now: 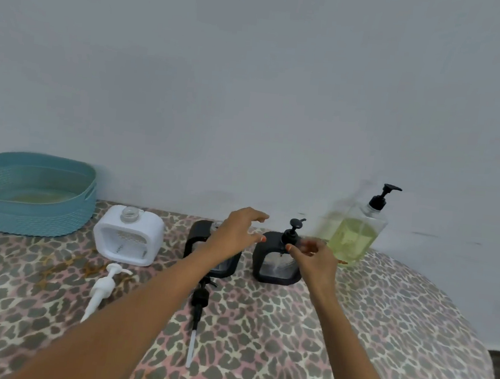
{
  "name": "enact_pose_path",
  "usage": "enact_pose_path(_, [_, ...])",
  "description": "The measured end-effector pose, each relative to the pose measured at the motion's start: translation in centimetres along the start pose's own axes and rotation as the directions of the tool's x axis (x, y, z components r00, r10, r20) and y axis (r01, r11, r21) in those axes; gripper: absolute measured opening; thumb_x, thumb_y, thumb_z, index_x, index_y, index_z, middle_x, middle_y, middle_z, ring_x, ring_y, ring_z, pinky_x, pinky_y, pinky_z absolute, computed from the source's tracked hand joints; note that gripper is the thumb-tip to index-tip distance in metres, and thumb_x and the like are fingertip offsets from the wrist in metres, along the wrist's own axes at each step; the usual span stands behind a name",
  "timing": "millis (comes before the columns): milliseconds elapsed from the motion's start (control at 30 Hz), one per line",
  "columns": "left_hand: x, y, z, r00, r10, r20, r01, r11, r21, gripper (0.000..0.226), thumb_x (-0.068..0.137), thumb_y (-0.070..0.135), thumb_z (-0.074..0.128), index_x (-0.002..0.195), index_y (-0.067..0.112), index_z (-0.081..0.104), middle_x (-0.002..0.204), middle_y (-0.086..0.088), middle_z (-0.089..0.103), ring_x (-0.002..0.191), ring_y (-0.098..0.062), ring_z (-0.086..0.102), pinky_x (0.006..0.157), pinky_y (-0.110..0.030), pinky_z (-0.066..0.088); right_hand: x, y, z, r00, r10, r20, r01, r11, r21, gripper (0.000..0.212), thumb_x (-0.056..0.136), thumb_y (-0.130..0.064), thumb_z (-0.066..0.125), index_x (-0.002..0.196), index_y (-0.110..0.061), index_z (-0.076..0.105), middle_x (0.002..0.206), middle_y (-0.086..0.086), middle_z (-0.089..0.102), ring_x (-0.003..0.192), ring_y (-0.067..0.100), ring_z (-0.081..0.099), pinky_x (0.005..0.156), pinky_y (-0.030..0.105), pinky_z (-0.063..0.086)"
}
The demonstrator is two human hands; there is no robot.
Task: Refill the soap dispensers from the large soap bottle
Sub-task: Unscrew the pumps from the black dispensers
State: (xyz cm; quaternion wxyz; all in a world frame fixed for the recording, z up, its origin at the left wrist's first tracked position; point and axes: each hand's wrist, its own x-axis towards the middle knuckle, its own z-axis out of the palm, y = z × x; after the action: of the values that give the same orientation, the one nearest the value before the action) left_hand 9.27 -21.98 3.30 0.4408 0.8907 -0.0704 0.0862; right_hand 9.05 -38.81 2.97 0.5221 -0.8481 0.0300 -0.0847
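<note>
Head view: both hands are reaching for the black dispenser (278, 257) whose pump (293, 231) is on. The left hand (235, 233) is hovering, fingers apart, holding nothing. The right hand (315, 258) is beside the pump collar, fingers loosely curled; contact I cannot tell. The soap bottle (357, 230) is standing just beyond the right fingers. Recommended: steady the body, twist at the collar.

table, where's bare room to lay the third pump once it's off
Free: the near table right of the black pump, and the patch below the basket, left of the white pump. Crowded: the back row of dispensers beside the large soap bottle.
</note>
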Motion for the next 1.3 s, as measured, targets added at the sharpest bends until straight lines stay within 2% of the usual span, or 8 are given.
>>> enact_pose_path(100, [1.0, 0.9, 2.6, 0.995, -0.033, 0.097, 0.025, 0.996, 0.088, 0.056, 0.081, 0.014, 0.066, 0.132, 0.012, 0.043, 0.136, -0.007, 0.045, 0.126, -0.022, 0.044, 0.105, -0.033, 0.037, 1.7, -0.2, 0.1, 0.998, -0.042, 0.04, 0.044, 0.997, -0.062, 0.049, 0.078, -0.016, 0.073, 0.119, 0.002, 0.053, 0.107, 0.015, 0.062, 0.093, 0.02, 0.057, 0.078, 0.023, 0.042])
enact_pose_path(200, [1.7, 1.2, 4.6, 0.988, -0.094, 0.121, 0.076, 0.986, 0.148, 0.061, 0.081, 0.012, 0.066, 0.135, 0.008, 0.037, 0.137, -0.01, 0.042, 0.126, -0.025, 0.043, 0.102, -0.032, 0.036, 2.7, 0.2, 0.5, 0.99, -0.098, 0.106, 0.113, 0.981, -0.155, 0.043, 0.079, -0.015, 0.07, 0.115, 0.005, 0.056, 0.108, 0.018, 0.063, 0.099, 0.028, 0.06, 0.08, 0.028, 0.045])
enact_pose_path(367, [2.1, 0.6, 5.7, 0.991, -0.11, 0.072, 0.099, 0.985, 0.141, 0.027, 0.076, 0.004, 0.068, 0.101, 0.005, 0.059, 0.106, -0.013, 0.062, 0.101, -0.029, 0.059, 0.079, -0.031, 0.044, 3.9, 1.5, 1.1, 0.982, -0.123, 0.14, 0.152, 0.963, -0.222, 0.037, 0.078, -0.026, 0.071, 0.107, -0.005, 0.061, 0.105, 0.011, 0.057, 0.09, 0.019, 0.054, 0.075, 0.021, 0.038])
enact_pose_path(567, [2.2, 0.2, 5.5, 0.992, -0.089, 0.093, 0.079, 0.992, 0.101, 0.05, 0.073, 0.003, 0.071, 0.12, 0.008, 0.056, 0.114, -0.013, 0.064, 0.106, -0.026, 0.058, 0.092, -0.037, 0.046, 4.6, 1.5, 1.6, 0.973, -0.185, 0.135, 0.215, 0.943, -0.253, 0.032, 0.079, -0.023, 0.071, 0.101, -0.001, 0.064, 0.101, 0.013, 0.057, 0.087, 0.02, 0.052, 0.064, 0.013, 0.027])
enact_pose_path(900, [2.3, -0.3, 5.6, 0.991, -0.097, 0.096, 0.086, 0.99, 0.115, 0.053, 0.072, 0.005, 0.073, 0.123, 0.007, 0.055, 0.115, -0.013, 0.063, 0.107, -0.026, 0.058, 0.093, -0.037, 0.047, 5.5, 1.7, 0.9, 0.933, -0.243, 0.264, 0.298, 0.935, -0.191, 0.025, 0.08, -0.011, 0.069, 0.102, 0.001, 0.065, 0.099, 0.011, 0.061, 0.083, 0.016, 0.051, 0.065, 0.005, 0.035])
enact_pose_path(1000, [2.2, -0.1, 5.5, 0.99, -0.1, 0.097, 0.087, 0.988, 0.128, 0.055, 0.073, 0.006, 0.073, 0.124, 0.007, 0.053, 0.116, -0.014, 0.062, 0.108, -0.026, 0.058, 0.093, -0.037, 0.046, 6.5, 1.7, -0.4, 0.884, -0.186, 0.428, 0.245, 0.966, -0.087, 0.03, 0.082, -0.002, 0.064, 0.111, -0.007, 0.064, 0.108, 0.009, 0.065, 0.104, 0.022, 0.06, 0.093, 0.026, 0.045])
enact_pose_path(1100, [2.2, 0.0, 5.5, 0.991, -0.096, 0.093, 0.083, 0.987, 0.135, 0.051, 0.074, 0.005, 0.071, 0.122, 0.005, 0.054, 0.115, -0.015, 0.063, 0.108, -0.027, 0.058, 0.093, -0.038, 0.046, 7.2, 1.6, -1.2, 0.833, -0.114, 0.542, 0.146, 0.989, -0.018, 0.039, 0.082, -0.001, 0.063, 0.118, -0.016, 0.06, 0.112, 0.004, 0.065, 0.109, 0.019, 0.059, 0.102, 0.037, 0.044])
enact_pose_path(1300, [2.2, -0.1, 5.5, 0.991, -0.103, 0.088, 0.091, 0.987, 0.131, 0.055, 0.075, 0.006, 0.071, 0.126, 0.006, 0.052, 0.119, -0.014, 0.06, 0.111, -0.027, 0.057, 0.095, -0.037, 0.046, 6.5, 2.4, 0.5, 0.932, -0.209, 0.297, 0.28, 0.934, -0.221, 0.047, 0.07, -0.025, 0.079, 0.106, -0.005, 0.058, 0.097, 0.003, 0.051, 0.086, 0.016, 0.049, 0.069, 0.012, 0.037])
